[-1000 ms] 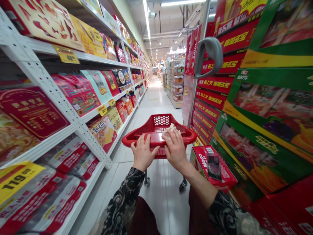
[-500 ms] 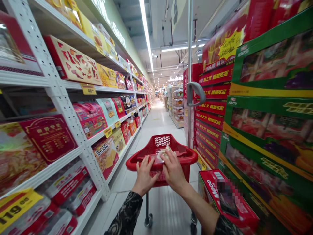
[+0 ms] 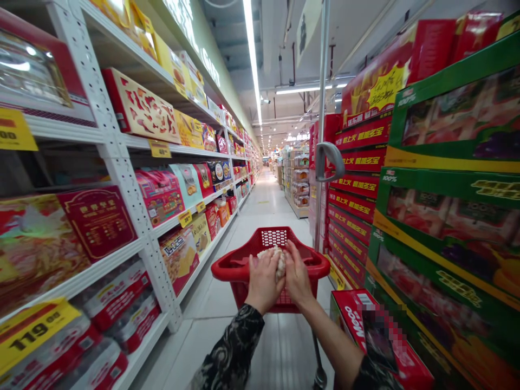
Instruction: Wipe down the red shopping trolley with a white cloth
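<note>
Head view, two hands (image 3: 264, 279) at one whitish bundle (image 3: 280, 263), one red cart (image 3: 228, 269)

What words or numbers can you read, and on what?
"119" on the lower yellow price tag.
"00" on the upper, cut-off tag.
"Meco" on the red box.
"100%" on the green cartons.
"怕上火 喝加多宝" on the red cartons.
Other text: too small or blurred.

open aisle (image 3: 265, 201) beyond red cart (image 3: 222, 271), shelves (image 3: 117, 169) left, boxes (image 3: 359, 183) right
</note>
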`<state>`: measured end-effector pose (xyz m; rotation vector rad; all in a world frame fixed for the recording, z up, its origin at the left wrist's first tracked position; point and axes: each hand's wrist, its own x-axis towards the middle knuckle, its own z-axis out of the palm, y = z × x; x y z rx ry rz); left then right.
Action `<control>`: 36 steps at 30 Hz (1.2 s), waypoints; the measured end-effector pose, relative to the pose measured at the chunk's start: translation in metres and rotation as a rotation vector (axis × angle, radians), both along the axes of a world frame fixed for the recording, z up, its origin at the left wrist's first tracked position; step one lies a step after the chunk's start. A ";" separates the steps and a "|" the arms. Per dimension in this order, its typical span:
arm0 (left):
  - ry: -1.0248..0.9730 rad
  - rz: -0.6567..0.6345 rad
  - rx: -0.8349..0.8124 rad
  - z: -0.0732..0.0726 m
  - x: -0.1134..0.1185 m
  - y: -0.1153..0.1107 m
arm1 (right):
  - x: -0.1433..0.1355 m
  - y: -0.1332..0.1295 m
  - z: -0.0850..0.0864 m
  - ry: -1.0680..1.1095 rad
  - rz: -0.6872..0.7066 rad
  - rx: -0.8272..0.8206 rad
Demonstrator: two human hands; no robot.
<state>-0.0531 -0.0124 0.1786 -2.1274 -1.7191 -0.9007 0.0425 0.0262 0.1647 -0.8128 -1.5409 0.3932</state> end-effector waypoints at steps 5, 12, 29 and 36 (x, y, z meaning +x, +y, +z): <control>0.006 -0.004 0.030 -0.007 -0.027 -0.004 | 0.027 0.006 -0.015 -0.367 -0.116 0.128; -0.058 0.112 0.127 -0.020 -0.053 -0.010 | 0.024 0.001 -0.022 -0.464 -0.153 0.173; 0.015 0.321 0.303 -0.048 -0.126 -0.026 | 0.013 -0.002 -0.020 -0.545 -0.215 0.148; 0.084 0.126 0.341 -0.049 -0.077 -0.020 | 0.012 -0.010 -0.021 -0.596 -0.249 0.151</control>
